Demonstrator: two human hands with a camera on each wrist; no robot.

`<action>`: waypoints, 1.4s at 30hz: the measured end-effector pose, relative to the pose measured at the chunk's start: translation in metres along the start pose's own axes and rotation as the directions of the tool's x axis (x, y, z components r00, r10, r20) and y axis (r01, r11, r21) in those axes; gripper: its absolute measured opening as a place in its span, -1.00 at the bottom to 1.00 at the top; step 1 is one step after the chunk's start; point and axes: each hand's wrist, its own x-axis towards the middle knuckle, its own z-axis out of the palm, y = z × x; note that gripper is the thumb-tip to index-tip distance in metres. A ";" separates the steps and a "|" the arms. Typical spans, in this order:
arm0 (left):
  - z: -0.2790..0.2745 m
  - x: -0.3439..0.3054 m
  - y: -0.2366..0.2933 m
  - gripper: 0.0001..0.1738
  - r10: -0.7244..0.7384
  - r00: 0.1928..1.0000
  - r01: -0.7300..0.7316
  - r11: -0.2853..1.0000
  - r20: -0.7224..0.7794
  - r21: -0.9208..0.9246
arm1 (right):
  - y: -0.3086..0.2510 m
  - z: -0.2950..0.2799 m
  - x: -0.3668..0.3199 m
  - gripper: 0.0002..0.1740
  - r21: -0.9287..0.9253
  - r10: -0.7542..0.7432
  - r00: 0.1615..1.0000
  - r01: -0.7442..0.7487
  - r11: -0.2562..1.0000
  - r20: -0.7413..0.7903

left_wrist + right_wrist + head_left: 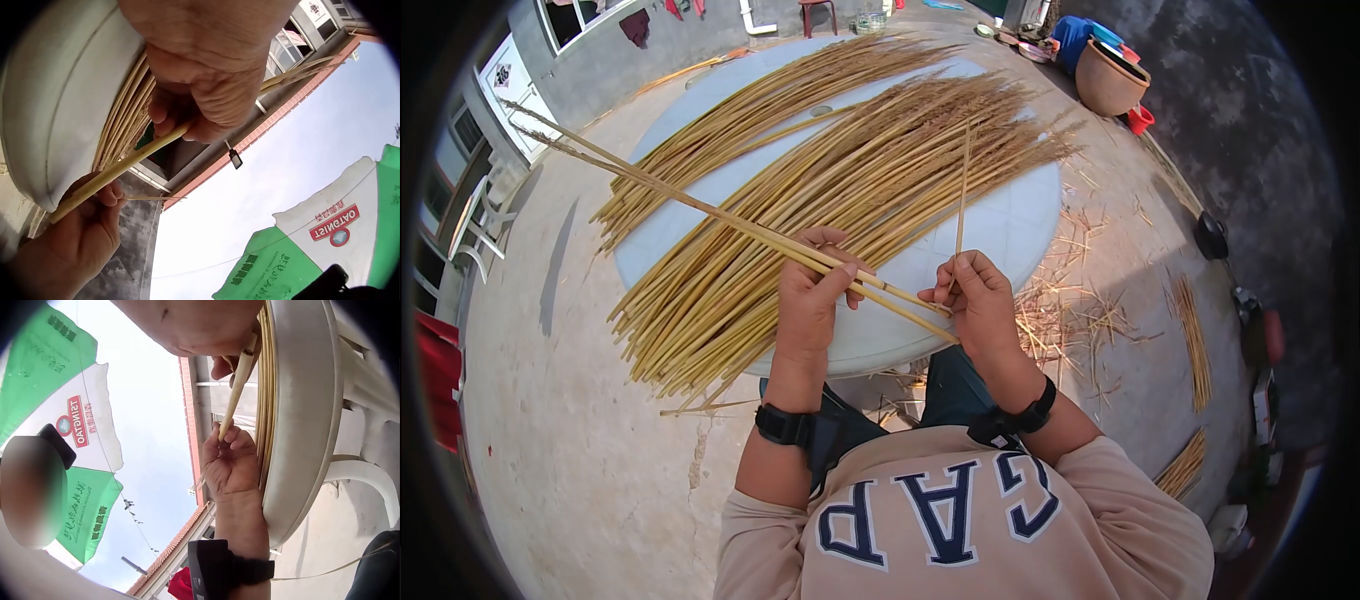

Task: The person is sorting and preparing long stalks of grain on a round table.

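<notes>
My left hand (pixel 808 300) grips a pair of long, yellowish reed stalks (pixel 730 218) over the near edge of the table. Their feathery tips point to the far left, and the cut ends reach toward my right hand (pixel 983 305). Between thumb and fingers, that right hand pinches a thin dry strip (pixel 963 190) that stands up away from me. In the left wrist view one stalk (pixel 125 164) runs from the left hand past the right hand's fingers. Beneath both hands lies a wide layer of reeds (pixel 770 240), plumes to the far right.
A round pale table (pixel 1015 225) carries the reeds, with a second bunch (pixel 770 100) farther back. Straw scraps (pixel 1065 320) litter the ground at right, near bundled stalks (pixel 1192 345). A clay pot (pixel 1105 85) stands at back right, a white chair (pixel 480 225) at left.
</notes>
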 end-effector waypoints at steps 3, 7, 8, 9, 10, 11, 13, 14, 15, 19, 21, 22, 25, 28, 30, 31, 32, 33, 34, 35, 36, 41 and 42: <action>0.002 -0.001 0.001 -0.63 0.019 1.000 -0.019 1.000 0.010 -0.005 | -0.005 -0.001 -0.003 -0.77 0.085 0.006 1.000 -0.006 0.996 0.005; 0.003 -0.001 0.001 -0.61 0.029 0.999 -0.027 0.999 0.046 -0.039 | -0.016 -0.006 -0.002 -0.78 0.176 0.089 0.995 -0.095 0.980 0.042; 0.004 -0.001 0.001 -0.61 0.035 0.998 -0.033 0.998 0.053 -0.050 | -0.019 -0.007 -0.001 -0.79 0.165 0.095 0.993 -0.105 0.981 0.064; 0.004 -0.001 0.001 -0.61 0.036 0.998 -0.034 0.998 0.050 -0.050 | -0.022 -0.007 0.000 -0.79 0.164 0.097 0.993 -0.107 0.981 0.067; 0.004 -0.002 0.001 -0.62 0.030 0.998 -0.028 0.998 0.046 -0.057 | -0.025 -0.008 0.000 -0.79 0.135 0.106 0.988 -0.121 0.983 0.112; 0.005 -0.002 0.001 -0.62 0.025 0.999 -0.022 0.998 0.043 -0.064 | -0.028 -0.009 0.000 -0.79 0.105 0.116 0.981 -0.134 0.985 0.157; 0.006 -0.002 0.002 -0.63 0.027 0.999 -0.023 0.996 0.036 -0.090 | -0.034 -0.009 0.000 -0.79 0.098 0.116 0.977 -0.135 0.986 0.179; 0.006 -0.002 0.002 -0.63 0.032 0.999 -0.028 0.993 0.030 -0.114 | -0.036 -0.008 0.000 -0.79 0.092 0.114 0.972 -0.135 0.987 0.203; 0.004 -0.001 0.002 -0.63 0.043 0.999 -0.040 0.993 0.023 -0.109 | -0.040 -0.008 0.001 -0.79 0.091 0.114 0.970 -0.136 0.986 0.217; -0.011 0.002 0.003 -0.65 0.043 0.999 -0.046 0.987 -0.022 -0.156 | -0.067 -0.034 0.009 -0.80 0.225 0.045 0.979 -0.091 0.970 0.199; -0.013 0.002 0.006 -0.65 0.046 0.998 -0.052 0.985 -0.040 -0.167 | -0.083 -0.072 0.023 -0.78 0.560 -0.174 0.978 0.078 0.825 0.119; -0.011 0.002 0.007 -0.66 0.012 1.000 -0.014 0.986 -0.015 -0.166 | -0.092 -0.100 0.035 -0.74 0.736 -0.340 0.939 0.192 0.649 0.055; -0.008 0.002 0.003 -0.67 -0.032 0.998 0.038 0.989 0.050 -0.141 | -0.112 -0.128 0.039 -0.50 0.742 -0.265 0.950 0.295 0.602 -0.163; -0.006 0.004 0.002 -0.68 -0.047 0.995 0.054 0.995 0.090 -0.088 | -0.084 -0.108 0.033 -0.38 0.366 -0.082 0.972 0.161 0.917 -0.222; -0.005 0.000 0.000 -0.69 -0.068 0.994 0.074 0.995 0.087 -0.061 | -0.061 -0.057 0.006 -0.56 -0.054 0.015 0.998 -0.012 0.998 0.060; -0.005 0.000 0.000 -0.70 -0.079 0.994 0.083 0.995 0.081 -0.055 | -0.046 -0.041 -0.003 -0.59 -0.205 0.087 0.981 -0.051 0.978 0.173; -0.006 0.001 0.000 -0.71 -0.087 0.993 0.090 0.995 0.077 -0.045 | -0.034 -0.028 -0.011 -0.63 -0.351 0.171 0.947 -0.068 0.934 0.272; -0.007 0.001 -0.002 -0.73 -0.077 0.993 0.081 0.996 0.084 -0.048 | -0.021 -0.021 -0.016 -0.67 -0.470 0.184 0.924 -0.005 0.883 0.334; -0.006 0.000 -0.002 -0.73 -0.085 0.992 0.088 0.995 0.095 -0.035 | -0.011 -0.017 -0.019 -0.71 -0.574 0.205 0.897 0.064 0.816 0.391; -0.005 -0.001 -0.001 -0.75 -0.081 0.993 0.084 0.996 0.091 -0.028 | -0.008 -0.013 -0.021 -0.71 -0.562 0.195 0.902 0.062 0.825 0.386; -0.005 -0.002 0.000 -0.77 -0.077 0.993 0.079 0.997 0.088 -0.020 | -0.006 -0.009 -0.021 -0.75 -0.596 0.211 0.912 0.043 0.802 0.350; -0.003 -0.003 -0.001 -0.80 -0.091 0.991 0.093 0.996 0.094 -0.009 | 0.003 -0.010 -0.022 -0.79 -0.542 0.107 0.955 0.062 0.838 0.275; -0.002 -0.003 0.000 -0.81 -0.106 0.992 0.105 0.994 0.072 0.011 | 0.005 -0.010 -0.023 -0.80 -0.529 0.104 0.960 0.050 0.847 0.258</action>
